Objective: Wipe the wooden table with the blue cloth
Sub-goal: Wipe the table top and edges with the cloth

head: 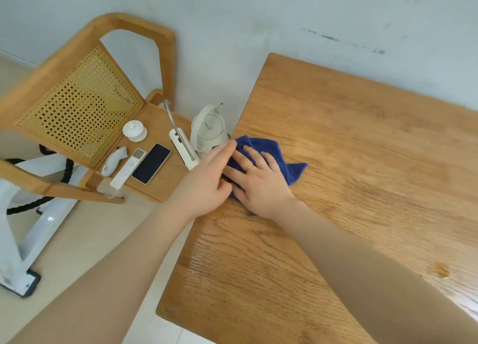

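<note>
Head view, looking down: the blue cloth [271, 157] is a deep royal blue, fuzzy like microfiber, bunched and folded over itself rather than spread flat, with one pointy corner sticking out away from the hands. It sits on the wooden bench [349, 162] right at the bench's left edge, toward the wall end.

Both hands are on the cloth. The right hand [258, 180] lies on top of it, palm down, fingers [239, 160] stretched out and spread, pressing it flat onto the wood (there's a gold ring on one finger). The left hand [207, 180] comes in over the bench edge, its fingers straight and resting on the cloth's near-left side, not curled around anything as far as I can see.

The bench top is warm oak-looking wood with strong grain and a dark knot near the right forearm.

Just left of the cloth, beside the bench, a wooden chair [85, 98] with a cane back carries a white kettle [209, 131] closest to the cloth, then a white bar-shaped gadget [183, 149], a phone [151, 167], a white remote [128, 168], a small white handheld thing [113, 161] and a lidded white cup [134, 130].
</note>
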The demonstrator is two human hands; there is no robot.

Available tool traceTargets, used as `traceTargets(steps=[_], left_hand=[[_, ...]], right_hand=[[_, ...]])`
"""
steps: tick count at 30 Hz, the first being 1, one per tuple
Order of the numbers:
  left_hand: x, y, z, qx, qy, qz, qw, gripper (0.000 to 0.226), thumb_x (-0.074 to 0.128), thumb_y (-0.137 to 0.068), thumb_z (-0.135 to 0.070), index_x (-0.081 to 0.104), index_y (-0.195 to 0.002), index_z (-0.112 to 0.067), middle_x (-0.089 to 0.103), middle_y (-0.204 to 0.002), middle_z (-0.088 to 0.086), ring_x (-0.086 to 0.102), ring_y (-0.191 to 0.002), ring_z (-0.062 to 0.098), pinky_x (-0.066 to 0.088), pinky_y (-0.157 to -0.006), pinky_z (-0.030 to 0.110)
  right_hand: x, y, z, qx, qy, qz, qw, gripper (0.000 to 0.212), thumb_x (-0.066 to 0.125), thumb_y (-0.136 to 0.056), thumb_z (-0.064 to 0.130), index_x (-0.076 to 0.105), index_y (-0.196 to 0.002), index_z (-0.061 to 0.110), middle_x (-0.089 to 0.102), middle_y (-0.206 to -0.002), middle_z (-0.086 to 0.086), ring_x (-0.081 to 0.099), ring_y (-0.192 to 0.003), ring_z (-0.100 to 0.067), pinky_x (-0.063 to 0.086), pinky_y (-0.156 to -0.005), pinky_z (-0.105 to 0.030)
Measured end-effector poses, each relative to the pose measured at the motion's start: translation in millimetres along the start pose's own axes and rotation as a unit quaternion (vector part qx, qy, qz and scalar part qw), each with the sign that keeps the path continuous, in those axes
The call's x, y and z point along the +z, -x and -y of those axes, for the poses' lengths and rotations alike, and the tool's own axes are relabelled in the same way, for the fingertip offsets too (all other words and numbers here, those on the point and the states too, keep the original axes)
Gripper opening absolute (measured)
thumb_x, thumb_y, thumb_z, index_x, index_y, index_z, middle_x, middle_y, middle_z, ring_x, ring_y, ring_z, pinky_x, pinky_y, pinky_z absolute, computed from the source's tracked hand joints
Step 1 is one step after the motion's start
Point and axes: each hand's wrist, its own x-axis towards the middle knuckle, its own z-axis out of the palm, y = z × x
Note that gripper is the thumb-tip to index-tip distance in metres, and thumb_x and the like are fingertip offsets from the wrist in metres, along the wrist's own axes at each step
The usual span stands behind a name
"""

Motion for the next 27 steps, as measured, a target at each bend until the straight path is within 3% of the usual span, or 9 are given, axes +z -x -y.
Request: traceTargets(steps=[2, 4, 7, 9, 14, 17, 23, 25, 27], left_hand=[[2.8, -1.7, -7.4, 0.01, -0.026, -0.009, 1.0, 0.069, 0.049, -0.086, -0.007, 0.02, -0.148, -0.017, 0.019, -0.155, -0.004, 0.026, -0.138, 0.01, 0.022, -0.108, 0.018], [6.0, -1.1, -13.3, 0.015, -0.076, 0.034, 0.996, 0.074, 0.055, -0.088, -0.025, 0.013, -0.149, -0.018, 0.005, -0.157, -0.005, 0.014, -0.142, 0.012, 0.018, -0.115, 0.028], [19.2, 1.1, -19.9, -0.014, -0.189, 0.127, 0.974, 0.108, 0.062, -0.074, -0.061, -0.002, -0.149, -0.017, -0.02, -0.156, 0.001, -0.017, -0.143, 0.017, -0.003, -0.115, 0.036], [31.4, 1.8, -24.7, -0.034, -0.25, 0.153, 0.955, 0.126, 0.064, -0.063, -0.071, -0.009, -0.148, -0.013, -0.024, -0.154, 0.007, -0.021, -0.142, 0.022, -0.008, -0.114, 0.036], [38.6, -6.3, -34.3, -0.065, -0.284, 0.163, 0.943, 0.134, 0.07, -0.06, -0.066, -0.013, -0.146, -0.006, -0.021, -0.154, 0.014, -0.015, -0.143, 0.026, -0.004, -0.116, 0.036], [38.1, -6.7, -36.5, -0.068, -0.281, 0.167, 0.943, 0.135, 0.071, -0.058, -0.065, -0.012, -0.147, -0.006, -0.019, -0.155, 0.013, -0.012, -0.144, 0.025, 0.0, -0.117, 0.036], [41.5, -4.5, -31.2, -0.083, -0.258, 0.164, 0.948, 0.137, 0.072, -0.055, -0.065, -0.015, -0.146, -0.01, -0.025, -0.154, 0.007, -0.015, -0.143, 0.02, 0.0, -0.116, 0.035], [42.9, -4.5, -30.7, -0.087, -0.251, 0.164, 0.95, 0.138, 0.073, -0.055, -0.064, -0.014, -0.147, -0.01, -0.024, -0.154, 0.007, -0.015, -0.143, 0.02, -0.002, -0.115, 0.033], [42.4, -5.4, -32.0, -0.086, -0.244, 0.153, 0.954, 0.138, 0.075, -0.053, -0.062, -0.011, -0.147, -0.01, -0.021, -0.155, 0.008, -0.013, -0.144, 0.02, -0.002, -0.115, 0.032]], right_hand=[[-5.7, -1.8, -25.9, 0.039, 0.003, -0.006, 0.999, 0.047, 0.033, -0.086, 0.042, 0.052, -0.127, 0.032, 0.048, -0.139, -0.006, 0.043, -0.128, -0.035, 0.034, -0.101, -0.052], [-13.6, -2.3, -55.0, 0.151, 0.006, -0.011, 0.988, 0.045, 0.032, -0.093, 0.042, 0.04, -0.137, 0.036, 0.032, -0.15, -0.003, 0.025, -0.138, -0.031, 0.021, -0.109, -0.049], [-19.8, 4.4, -79.2, 0.24, 0.019, -0.009, 0.971, 0.045, 0.03, -0.097, 0.042, 0.027, -0.141, 0.039, 0.018, -0.156, 0.001, 0.011, -0.142, -0.028, 0.012, -0.113, -0.047], [-18.9, 17.8, -73.0, 0.243, 0.02, -0.004, 0.97, 0.045, 0.03, -0.097, 0.042, 0.027, -0.141, 0.038, 0.017, -0.156, 0.0, 0.01, -0.142, -0.029, 0.012, -0.113, -0.049], [-3.3, 79.3, -38.3, 0.132, 0.022, -0.018, 0.991, 0.046, 0.033, -0.086, 0.041, 0.048, -0.128, 0.032, 0.045, -0.142, -0.006, 0.039, -0.131, -0.036, 0.03, -0.103, -0.055], [-8.4, 81.1, -60.5, 0.075, 0.019, 0.001, 0.997, 0.047, 0.034, -0.084, 0.042, 0.051, -0.126, 0.031, 0.049, -0.139, -0.005, 0.044, -0.127, -0.036, 0.034, -0.1, -0.054], [-23.9, 36.6, -113.2, 0.272, -0.007, -0.009, 0.962, 0.046, 0.031, -0.094, 0.043, 0.029, -0.139, 0.037, 0.017, -0.155, 0.001, 0.01, -0.142, -0.027, 0.013, -0.109, -0.046], [-21.7, 37.7, -105.9, 0.277, -0.006, -0.015, 0.961, 0.045, 0.03, -0.094, 0.042, 0.03, -0.139, 0.036, 0.017, -0.155, 0.0, 0.01, -0.142, -0.029, 0.013, -0.109, -0.048], [-14.5, 51.2, -85.0, 0.232, 0.006, -0.038, 0.972, 0.046, 0.031, -0.089, 0.041, 0.042, -0.133, 0.033, 0.031, -0.151, -0.004, 0.023, -0.138, -0.034, 0.021, -0.105, -0.052]])
